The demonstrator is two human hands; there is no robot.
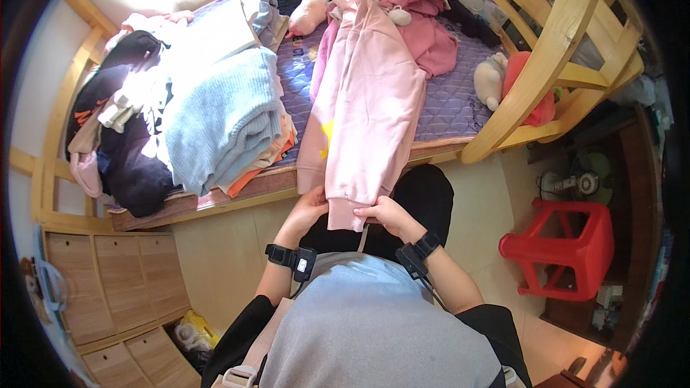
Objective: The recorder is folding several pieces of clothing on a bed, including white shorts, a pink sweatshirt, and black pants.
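A pair of pale pink sweatpants or a similar pink fleece garment (372,102) stretches across the bed toward me, its ribbed cuff (345,213) hanging past the mattress edge. My left hand (310,210) grips the left side of that cuffed end; its fingertips are partly hidden by the fabric. On the cuff's right side, my right hand (391,216) pinches the cloth between thumb and fingers. A yellow star patch (326,137) shows on the layer beneath. Darker pink clothing (431,37) lies under and beside the far end.
A folded light-blue knit (226,113) tops a stack of clothes to the left, beside a dark heap (135,167). The bed's wooden guard rail (550,59) curves up at right, near plush toys (488,83). A red plastic stool (587,253) lies on its side on the floor.
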